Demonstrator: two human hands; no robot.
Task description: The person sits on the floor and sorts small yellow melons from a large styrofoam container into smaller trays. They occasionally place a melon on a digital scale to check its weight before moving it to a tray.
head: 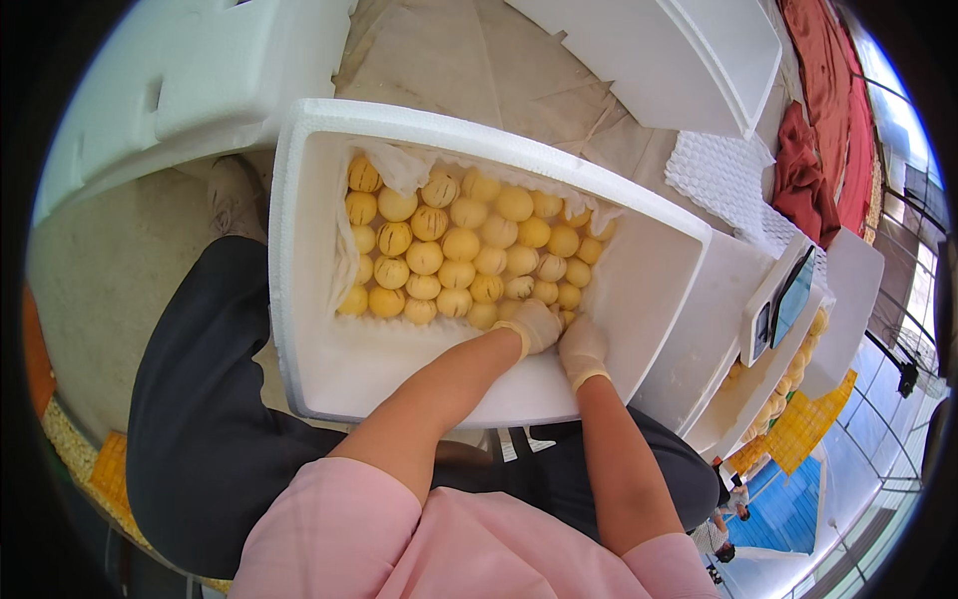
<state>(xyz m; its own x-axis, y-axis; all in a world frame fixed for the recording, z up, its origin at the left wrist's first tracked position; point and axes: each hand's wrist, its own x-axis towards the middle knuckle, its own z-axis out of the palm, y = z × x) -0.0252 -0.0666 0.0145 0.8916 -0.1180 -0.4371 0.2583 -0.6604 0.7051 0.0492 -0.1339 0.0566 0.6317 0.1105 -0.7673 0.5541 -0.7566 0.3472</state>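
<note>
A white foam box [486, 135] stands between my knees, its bottom covered by rows of round yellow fruits [460, 245], some with dark stripes. Thin white liner [397, 166] lies crumpled around the fruits' edges. Both hands wear pale thin gloves and reach into the box's near right corner. My left hand [536, 326] rests over the nearest row, fingers pointing right; its fingertips touch or nearly touch a fruit. Close beside it, my right hand [584, 349] is lowered against the end of the same row. The fingers of both are partly hidden, so their grip is unclear.
A large white foam block or box [202, 67] stands at upper left, another [666, 60] at upper right. Right of the box are white bubbled sheeting [718, 176], a scale [778, 307] and an open foam box of yellow fruits [793, 367]. Several people are far off at lower right.
</note>
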